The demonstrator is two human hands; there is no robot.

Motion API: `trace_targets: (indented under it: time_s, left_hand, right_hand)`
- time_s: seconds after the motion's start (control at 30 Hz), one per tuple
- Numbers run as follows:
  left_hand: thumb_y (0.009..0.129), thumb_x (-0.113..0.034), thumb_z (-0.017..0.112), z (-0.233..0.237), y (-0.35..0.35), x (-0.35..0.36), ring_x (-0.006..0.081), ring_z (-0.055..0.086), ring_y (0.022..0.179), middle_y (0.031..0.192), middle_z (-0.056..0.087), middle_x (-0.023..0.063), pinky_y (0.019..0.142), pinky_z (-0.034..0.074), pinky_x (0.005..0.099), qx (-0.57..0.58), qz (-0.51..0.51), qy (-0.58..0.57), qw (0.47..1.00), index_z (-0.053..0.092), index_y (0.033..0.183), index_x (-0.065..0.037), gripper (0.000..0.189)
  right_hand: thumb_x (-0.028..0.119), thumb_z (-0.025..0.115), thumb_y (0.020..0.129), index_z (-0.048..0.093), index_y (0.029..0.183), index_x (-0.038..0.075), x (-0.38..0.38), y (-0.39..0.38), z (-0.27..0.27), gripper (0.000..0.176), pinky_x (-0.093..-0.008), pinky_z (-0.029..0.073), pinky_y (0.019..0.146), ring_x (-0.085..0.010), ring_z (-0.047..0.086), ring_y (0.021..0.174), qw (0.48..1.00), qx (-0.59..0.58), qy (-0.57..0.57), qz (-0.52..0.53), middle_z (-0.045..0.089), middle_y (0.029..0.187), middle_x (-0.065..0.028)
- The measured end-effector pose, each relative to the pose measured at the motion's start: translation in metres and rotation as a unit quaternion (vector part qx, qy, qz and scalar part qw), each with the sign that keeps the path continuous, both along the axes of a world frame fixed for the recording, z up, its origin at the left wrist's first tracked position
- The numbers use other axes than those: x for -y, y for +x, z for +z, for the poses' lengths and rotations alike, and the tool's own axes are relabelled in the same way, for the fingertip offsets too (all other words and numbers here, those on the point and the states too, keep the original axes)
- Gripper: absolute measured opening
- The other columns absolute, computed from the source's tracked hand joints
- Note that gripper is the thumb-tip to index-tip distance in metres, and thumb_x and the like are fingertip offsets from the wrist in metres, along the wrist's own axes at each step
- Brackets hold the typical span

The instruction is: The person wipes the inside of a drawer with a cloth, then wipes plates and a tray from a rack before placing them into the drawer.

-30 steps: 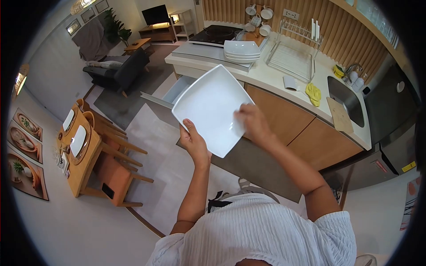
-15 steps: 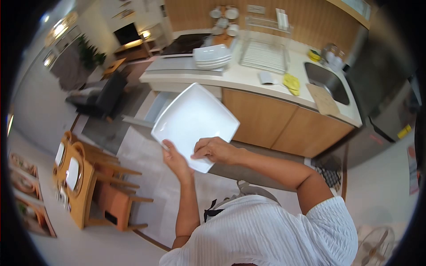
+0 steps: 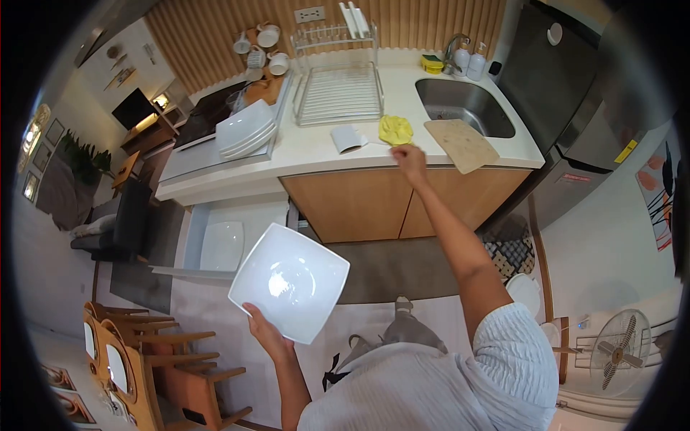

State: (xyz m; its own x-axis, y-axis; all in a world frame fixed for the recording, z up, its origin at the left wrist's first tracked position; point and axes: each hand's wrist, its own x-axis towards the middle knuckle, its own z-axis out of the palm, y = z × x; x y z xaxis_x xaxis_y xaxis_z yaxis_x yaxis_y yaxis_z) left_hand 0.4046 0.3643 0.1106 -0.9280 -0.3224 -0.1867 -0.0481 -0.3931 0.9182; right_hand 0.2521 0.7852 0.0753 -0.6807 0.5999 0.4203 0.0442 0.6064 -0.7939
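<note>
We see the left hand pinching the white plate by one edge, out above the floor; that one-sided grip could let it tip, or knock the open drawer. Right hand at the yellow cloth: can't tell if its grip is closed. Board overhangs the tabletop; an arm bump could drop it.

Over on the tabletop, stacked dishes sit left of the rack, the cloth left of the board, the board before the sink; a plate lies in the drawer below.
</note>
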Motion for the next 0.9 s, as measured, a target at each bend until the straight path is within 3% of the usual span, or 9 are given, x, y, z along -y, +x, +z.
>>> trace_targets:
  time_s: [0.07, 0.2, 0.27, 0.33, 0.43, 0.53, 0.6, 0.83, 0.9]
  left_hand:
    - [0.093, -0.047, 0.04, -0.003, 0.002, -0.023, 0.0241, 0.056, 0.099, 0.114, 0.053, 0.0156, 0.082, 0.049, 0.0343, 0.043, -0.015, -0.002, 0.999, 0.043, 0.122, 0.004, 0.059]
    - [0.092, -0.048, 0.04, -0.014, 0.001, -0.068, 0.0238, 0.056, 0.098, 0.111, 0.053, 0.0149, 0.081, 0.049, 0.0344, 0.097, -0.043, -0.027, 0.994, 0.043, 0.121, 0.003, 0.059]
    - [0.092, -0.049, 0.04, -0.021, -0.001, -0.089, 0.0236, 0.056, 0.097, 0.11, 0.053, 0.0146, 0.08, 0.049, 0.0346, 0.121, -0.061, -0.052, 0.989, 0.044, 0.12, 0.003, 0.059]
    - [0.092, -0.049, 0.04, -0.026, -0.002, -0.109, 0.0235, 0.056, 0.097, 0.11, 0.053, 0.0145, 0.08, 0.049, 0.0348, 0.138, -0.075, -0.056, 0.986, 0.044, 0.119, 0.004, 0.059]
    - [0.092, -0.049, 0.041, -0.038, -0.006, -0.125, 0.0233, 0.057, 0.095, 0.108, 0.054, 0.0145, 0.079, 0.049, 0.0348, 0.161, -0.081, -0.062, 0.982, 0.045, 0.118, 0.004, 0.059]
    - [0.092, -0.049, 0.042, -0.048, -0.007, -0.134, 0.0231, 0.057, 0.093, 0.106, 0.054, 0.0141, 0.078, 0.049, 0.0344, 0.174, -0.091, -0.078, 0.977, 0.046, 0.116, 0.004, 0.058]
    - [0.091, -0.048, 0.043, -0.053, -0.009, -0.139, 0.0229, 0.057, 0.092, 0.105, 0.055, 0.0138, 0.077, 0.049, 0.0341, 0.176, -0.103, -0.089, 0.975, 0.046, 0.116, 0.003, 0.057]
    - [0.09, -0.049, 0.045, -0.058, -0.006, -0.144, 0.0236, 0.057, 0.095, 0.108, 0.054, 0.0143, 0.079, 0.049, 0.0352, 0.203, -0.133, -0.113, 0.963, 0.043, 0.119, 0.004, 0.061]
    - [0.09, -0.049, 0.045, -0.058, -0.008, -0.144, 0.0237, 0.057, 0.095, 0.108, 0.054, 0.0143, 0.079, 0.05, 0.0354, 0.204, -0.144, -0.12, 0.961, 0.042, 0.12, 0.005, 0.062]
  right_hand:
    - [0.004, 0.06, 0.075, 0.068, 0.077, 0.002, -0.057, -0.017, -0.009, 0.009, -0.0369, 0.049, 0.071, -0.0316, 0.061, 0.074, 0.99, -0.008, 0.064, -0.123, 0.062, 0.083, -0.0162]
    - [-0.001, 0.058, 0.073, 0.069, 0.084, 0.006, -0.122, -0.033, -0.036, 0.017, -0.0364, 0.048, 0.071, -0.0295, 0.059, 0.076, 0.983, 0.021, 0.132, -0.128, 0.062, 0.083, -0.0125]
    - [0.003, 0.054, 0.077, 0.066, 0.087, 0.006, -0.097, -0.012, -0.013, 0.017, -0.0385, 0.046, 0.077, -0.031, 0.056, 0.092, 0.973, -0.051, 0.204, -0.1, 0.058, 0.096, -0.0145]
    - [0.002, 0.052, 0.078, 0.064, 0.093, 0.006, -0.07, 0.027, -0.021, 0.02, -0.0412, 0.045, 0.08, -0.0304, 0.053, 0.097, 0.982, 0.003, 0.189, -0.017, 0.056, 0.1, -0.0131]
    - [0.003, 0.05, 0.079, 0.061, 0.099, 0.003, -0.069, 0.054, -0.114, 0.023, -0.0428, 0.043, 0.086, -0.0316, 0.053, 0.099, 0.963, -0.01, 0.266, 0.052, 0.057, 0.098, -0.015]
    - [0.003, 0.05, 0.078, 0.053, 0.112, 0.001, -0.093, 0.054, -0.145, 0.034, -0.0434, 0.037, 0.095, -0.0305, 0.047, 0.111, 0.981, -0.001, 0.192, -0.028, 0.052, 0.11, -0.0146]
    - [0.005, 0.05, 0.078, 0.041, 0.126, 0.001, -0.112, 0.048, -0.148, 0.048, -0.047, 0.022, 0.106, -0.0286, 0.038, 0.119, 0.936, 0.171, 0.303, -0.063, 0.044, 0.121, -0.0147]
    - [0.003, 0.049, 0.075, 0.041, 0.123, 0.006, -0.1, 0.064, -0.15, 0.049, -0.046, 0.026, 0.099, -0.0238, 0.034, 0.123, 0.925, 0.223, 0.293, -0.095, 0.041, 0.124, -0.0107]
    - [0.002, 0.051, 0.072, 0.047, 0.116, 0.008, -0.095, 0.086, -0.155, 0.045, -0.043, 0.028, 0.095, -0.0227, 0.037, 0.121, 0.946, 0.144, 0.276, -0.087, 0.043, 0.122, -0.0103]
